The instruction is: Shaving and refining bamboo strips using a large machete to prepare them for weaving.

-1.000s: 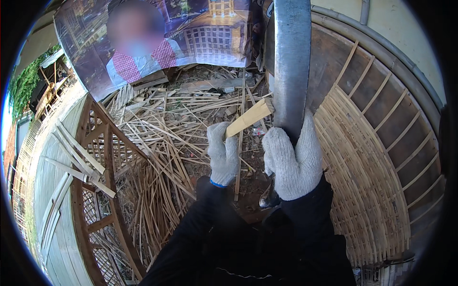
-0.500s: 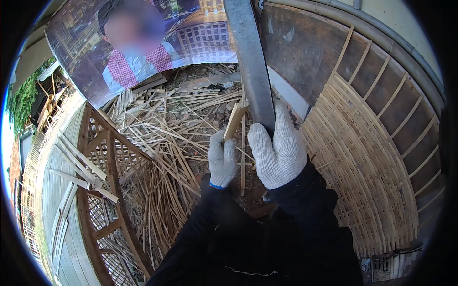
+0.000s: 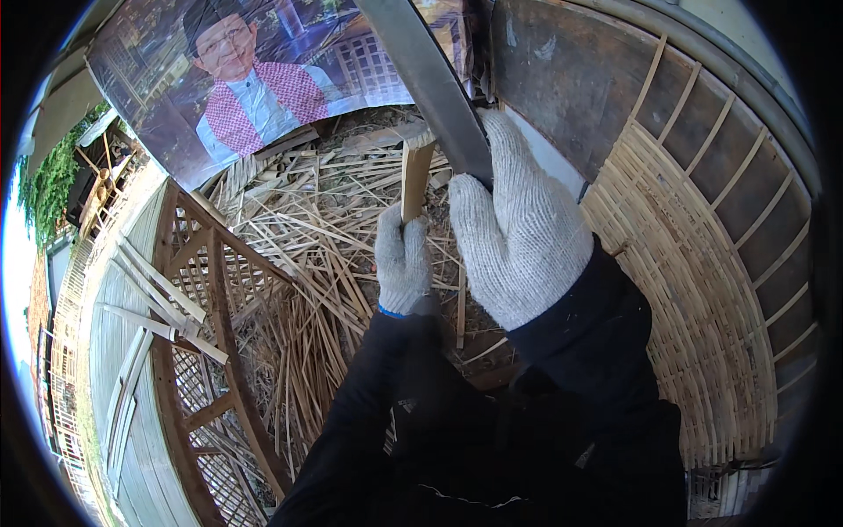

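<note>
- Left hand pinches the bamboo strip near its lower end, apparently to leave the top free.
- Right hand is wrapped around the base of the big blade, likely for control.
- We see strip and blade side by side above scattered slats.

A printed banner hangs left of woven panelling.

The blade, pointing to twelve o'clock a second ago, now leans to eleven. The strip has swung from two o'clock to twelve. The right hand has risen from about three o'clock of the left hand to between two and three.
</note>
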Action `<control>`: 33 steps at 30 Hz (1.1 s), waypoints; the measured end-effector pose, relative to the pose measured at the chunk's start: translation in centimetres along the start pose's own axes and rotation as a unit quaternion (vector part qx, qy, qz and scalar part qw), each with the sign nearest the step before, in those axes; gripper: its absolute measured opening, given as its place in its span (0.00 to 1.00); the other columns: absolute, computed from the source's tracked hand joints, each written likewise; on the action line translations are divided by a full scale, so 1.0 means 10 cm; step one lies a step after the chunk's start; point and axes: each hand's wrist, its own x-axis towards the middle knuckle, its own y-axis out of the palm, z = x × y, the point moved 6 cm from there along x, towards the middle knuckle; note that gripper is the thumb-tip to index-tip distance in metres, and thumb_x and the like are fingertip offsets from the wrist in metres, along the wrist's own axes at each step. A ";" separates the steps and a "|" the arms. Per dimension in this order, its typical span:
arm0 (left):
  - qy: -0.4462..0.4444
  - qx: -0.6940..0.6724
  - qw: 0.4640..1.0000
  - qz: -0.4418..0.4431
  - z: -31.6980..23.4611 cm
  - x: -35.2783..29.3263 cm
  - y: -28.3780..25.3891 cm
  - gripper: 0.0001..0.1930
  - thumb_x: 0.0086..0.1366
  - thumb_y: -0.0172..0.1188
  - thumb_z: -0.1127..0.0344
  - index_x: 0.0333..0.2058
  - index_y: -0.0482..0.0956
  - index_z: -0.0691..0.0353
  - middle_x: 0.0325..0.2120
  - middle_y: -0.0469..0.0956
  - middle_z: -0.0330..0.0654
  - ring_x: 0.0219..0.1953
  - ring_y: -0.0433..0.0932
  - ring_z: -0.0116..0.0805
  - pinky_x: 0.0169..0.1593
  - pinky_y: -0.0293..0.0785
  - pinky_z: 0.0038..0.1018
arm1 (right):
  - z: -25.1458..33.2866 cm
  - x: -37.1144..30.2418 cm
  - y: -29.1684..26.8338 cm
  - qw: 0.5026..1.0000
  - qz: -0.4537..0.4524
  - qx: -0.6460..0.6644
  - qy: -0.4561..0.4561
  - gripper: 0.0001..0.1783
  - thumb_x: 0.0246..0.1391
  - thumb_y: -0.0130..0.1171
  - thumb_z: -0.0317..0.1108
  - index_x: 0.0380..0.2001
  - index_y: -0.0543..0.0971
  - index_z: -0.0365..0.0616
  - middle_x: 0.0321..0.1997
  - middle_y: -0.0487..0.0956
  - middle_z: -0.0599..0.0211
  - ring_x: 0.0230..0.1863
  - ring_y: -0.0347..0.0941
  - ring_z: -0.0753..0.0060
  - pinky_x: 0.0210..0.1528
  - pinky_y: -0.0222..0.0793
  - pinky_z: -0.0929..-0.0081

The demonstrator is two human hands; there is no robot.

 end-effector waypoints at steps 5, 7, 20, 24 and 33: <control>0.146 0.117 0.982 -0.017 -0.19 0.11 -0.01 0.06 0.72 0.49 0.73 0.45 0.71 0.65 0.31 0.70 0.37 0.32 0.67 0.23 0.39 0.69 0.24 | -0.28 0.25 0.37 0.987 0.099 -0.085 0.089 0.27 0.62 0.52 0.30 0.61 0.63 0.26 0.42 0.79 0.31 0.39 0.80 0.38 0.42 0.77 0.55; 0.176 0.101 0.979 -0.014 -0.32 0.12 -0.09 0.04 0.73 0.49 0.71 0.43 0.70 0.64 0.31 0.69 0.37 0.31 0.66 0.22 0.37 0.68 0.23 | -0.02 0.28 0.27 0.995 0.076 -0.050 0.029 0.27 0.62 0.52 0.31 0.61 0.64 0.27 0.43 0.79 0.32 0.40 0.80 0.38 0.42 0.78 0.55; 0.226 0.154 0.960 0.054 -0.93 0.48 0.89 0.07 0.75 0.49 0.66 0.39 0.67 0.63 0.25 0.69 0.37 0.27 0.67 0.23 0.31 0.68 0.24 | -0.27 0.88 -0.75 0.915 0.205 -0.330 -0.112 0.16 0.59 0.54 0.32 0.47 0.70 0.32 0.34 0.78 0.42 0.36 0.79 0.44 0.40 0.74 0.55; 0.161 0.113 0.978 0.072 -0.45 0.36 1.16 0.08 0.74 0.48 0.64 0.42 0.68 0.62 0.25 0.71 0.36 0.26 0.69 0.22 0.31 0.68 0.22 | -0.47 0.79 -0.90 0.892 0.237 -0.375 -0.080 0.13 0.58 0.54 0.32 0.42 0.72 0.34 0.32 0.78 0.45 0.34 0.78 0.45 0.40 0.73 0.54; 0.213 0.156 0.960 0.090 -0.60 0.51 1.33 0.06 0.73 0.48 0.65 0.39 0.67 0.62 0.25 0.70 0.36 0.28 0.71 0.23 0.34 0.70 0.26 | -0.59 0.89 -0.77 0.895 0.236 -0.365 -0.101 0.08 0.55 0.55 0.33 0.30 0.76 0.39 0.26 0.77 0.51 0.31 0.77 0.46 0.39 0.69 0.51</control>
